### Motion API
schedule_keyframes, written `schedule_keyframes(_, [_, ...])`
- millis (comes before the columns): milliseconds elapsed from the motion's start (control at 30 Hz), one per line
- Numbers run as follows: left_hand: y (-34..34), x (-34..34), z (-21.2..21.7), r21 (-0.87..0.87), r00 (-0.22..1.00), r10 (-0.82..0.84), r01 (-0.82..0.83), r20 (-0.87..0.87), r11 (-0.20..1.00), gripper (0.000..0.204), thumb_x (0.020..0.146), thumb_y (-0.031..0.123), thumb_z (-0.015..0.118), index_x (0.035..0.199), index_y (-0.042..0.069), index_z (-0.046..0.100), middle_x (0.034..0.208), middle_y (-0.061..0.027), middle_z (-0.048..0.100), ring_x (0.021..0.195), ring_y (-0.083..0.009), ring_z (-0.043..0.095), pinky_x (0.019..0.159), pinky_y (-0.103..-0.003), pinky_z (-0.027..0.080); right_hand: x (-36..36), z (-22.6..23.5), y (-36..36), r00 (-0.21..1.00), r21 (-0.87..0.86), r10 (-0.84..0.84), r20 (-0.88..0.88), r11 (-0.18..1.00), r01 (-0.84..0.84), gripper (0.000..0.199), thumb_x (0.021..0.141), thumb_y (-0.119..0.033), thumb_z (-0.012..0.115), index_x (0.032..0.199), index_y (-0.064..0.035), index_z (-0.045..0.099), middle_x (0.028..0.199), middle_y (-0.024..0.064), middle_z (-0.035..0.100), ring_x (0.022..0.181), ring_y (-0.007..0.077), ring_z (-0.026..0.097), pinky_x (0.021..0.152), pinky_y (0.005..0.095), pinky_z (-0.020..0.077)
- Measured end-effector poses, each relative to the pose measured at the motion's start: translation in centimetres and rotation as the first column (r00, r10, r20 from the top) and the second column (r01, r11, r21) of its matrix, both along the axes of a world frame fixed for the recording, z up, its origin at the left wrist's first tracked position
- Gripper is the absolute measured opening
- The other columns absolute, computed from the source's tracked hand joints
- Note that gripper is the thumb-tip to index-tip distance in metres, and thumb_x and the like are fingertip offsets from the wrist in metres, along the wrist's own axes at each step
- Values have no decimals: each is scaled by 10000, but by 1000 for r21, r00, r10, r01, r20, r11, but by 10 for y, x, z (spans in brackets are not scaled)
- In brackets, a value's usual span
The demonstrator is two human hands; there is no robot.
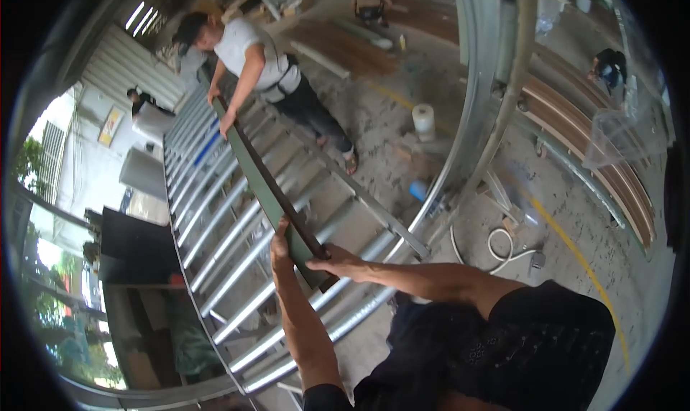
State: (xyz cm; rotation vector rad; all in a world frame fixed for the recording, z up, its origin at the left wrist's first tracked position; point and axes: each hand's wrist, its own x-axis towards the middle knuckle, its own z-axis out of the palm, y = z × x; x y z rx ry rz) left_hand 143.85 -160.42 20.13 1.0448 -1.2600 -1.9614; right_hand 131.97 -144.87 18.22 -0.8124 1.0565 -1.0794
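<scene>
A long narrow board (262, 185) with a green face and a dark brown side slants over a metal roller conveyor (230, 249). My left hand (280, 244) grips its left side near the close end. At that same end my right hand (336, 263) is closed around the brown side. A co-worker (259, 55) in a white shirt stands across the rollers and holds the far end with both hands. Whether the board rests on the rollers or hangs above them, I cannot tell.
A metal post (492, 73) rises right of the conveyor. Stacked brown boards (575, 131) lie on a wheeled rack. A white roll (424, 121) stands on the concrete floor near a pale hose (499, 246). Other people work farther off.
</scene>
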Motion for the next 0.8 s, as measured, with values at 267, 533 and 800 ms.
schedule_keyframes(267, [146, 40, 14, 165, 954, 274, -292, 121, 942, 324, 837, 289, 651, 1082, 82, 600, 924, -13, 605, 826, -158, 585, 782, -298, 483, -21, 28, 103, 871, 200, 363, 331, 875, -441, 673, 881, -730, 368, 1109, -135, 583, 885, 3, 566, 755, 115, 499, 754, 332, 421])
schedule_keyframes(533, [292, 46, 9, 69, 899, 395, -413, 190, 908, 496, 775, 327, 726, 1142, 45, 546, 915, -2, 555, 825, -130, 536, 751, -266, 445, -8, 10, 220, 884, 218, 468, 6, 862, -458, 893, 752, -467, 754, 1220, 182, 357, 1137, 279, 560, 1047, 318, 575, 883, 347, 464])
schedule_keyframes(800, [348, 46, -12, -257, 900, 372, -313, 226, 914, 399, 871, 259, 616, 1190, 27, 551, 1036, -61, 605, 940, -192, 578, 852, -320, 451, -13, -12, 263, 888, 273, 457, 48, 849, -452, 827, 768, -393, 768, 1233, 163, 370, 1007, 236, 625, 974, 260, 617, 837, 326, 495])
